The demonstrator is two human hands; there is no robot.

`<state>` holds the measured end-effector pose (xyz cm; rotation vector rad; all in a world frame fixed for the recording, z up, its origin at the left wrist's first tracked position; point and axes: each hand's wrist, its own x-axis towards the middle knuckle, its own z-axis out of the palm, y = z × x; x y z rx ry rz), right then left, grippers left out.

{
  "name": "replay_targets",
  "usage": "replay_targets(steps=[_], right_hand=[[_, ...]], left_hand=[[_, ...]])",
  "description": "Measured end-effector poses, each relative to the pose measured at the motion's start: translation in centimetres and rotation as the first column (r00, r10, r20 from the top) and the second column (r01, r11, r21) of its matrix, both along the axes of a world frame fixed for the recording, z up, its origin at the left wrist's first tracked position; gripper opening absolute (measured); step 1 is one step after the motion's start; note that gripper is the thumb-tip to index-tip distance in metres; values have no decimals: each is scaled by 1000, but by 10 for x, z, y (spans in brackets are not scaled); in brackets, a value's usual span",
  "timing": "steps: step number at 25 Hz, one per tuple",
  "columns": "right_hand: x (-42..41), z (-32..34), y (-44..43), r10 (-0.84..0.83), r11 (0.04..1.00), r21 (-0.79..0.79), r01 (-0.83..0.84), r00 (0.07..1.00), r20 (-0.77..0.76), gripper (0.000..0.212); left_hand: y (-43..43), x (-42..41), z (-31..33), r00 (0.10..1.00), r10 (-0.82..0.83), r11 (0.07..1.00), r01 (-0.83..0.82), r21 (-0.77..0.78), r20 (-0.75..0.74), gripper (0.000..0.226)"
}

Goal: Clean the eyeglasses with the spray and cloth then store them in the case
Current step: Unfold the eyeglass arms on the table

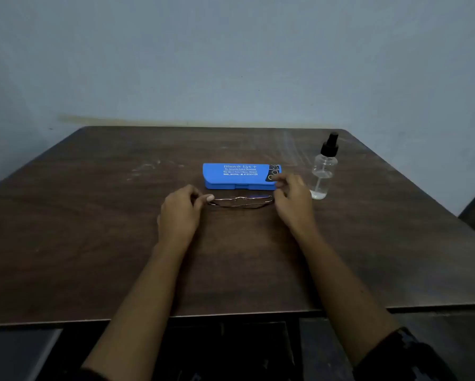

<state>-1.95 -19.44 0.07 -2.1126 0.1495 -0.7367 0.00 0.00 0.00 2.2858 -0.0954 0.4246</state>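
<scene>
Dark wood table point(93, 243) meets a blue-grey wall point(231, 50). Left hand point(180, 213) has thumb and curled forefinger pinched on the 9 o'clock end of the folded eyeglasses point(240, 201), which lie flat near the table's centre. The right hand point(292, 200) curls at their 3 o'clock end, though I cannot tell if it has closed on the frame. At 12 o'clock from the glasses sits the blue case point(239, 174), lid down (contents hidden; no cloth shows anywhere). At 2 o'clock stands the clear spray bottle point(323, 171), a little liquid at its bottom. Risks, as I judge: a one-sided lift could twist the thin frame, and the right wrist, near the bottle, could topple it.
</scene>
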Motion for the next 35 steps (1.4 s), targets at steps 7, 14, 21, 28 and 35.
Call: replay_targets(steps=[7, 14, 21, 28, 35], right_hand=[[-3, -1, 1, 50, 988, 154, -35, 994, -95, 24], [1, -4, -2, 102, 972, 220, -85, 993, -64, 23], [6, -7, -5, 146, 940, 305, -155, 988, 52, 37], [-8, 8, -6, 289, 932, 184, -312, 947, 140, 38], [-9, 8, -12, 381, 917, 85, -390, 919, 102, 30]], left_hand=[[5, 5, -7, 997, -78, 997, 78, -19, -7, 18], [4, 9, -10, 999, -41, 999, 41, -27, -18, 8], [2, 5, -3, 1000, -5, 985, 2, -173, -20, 24], [3, 8, -1, 990, -32, 952, -11, -305, -136, 30], [5, 12, -5, 990, -62, 916, 5, -401, -129, 32]])
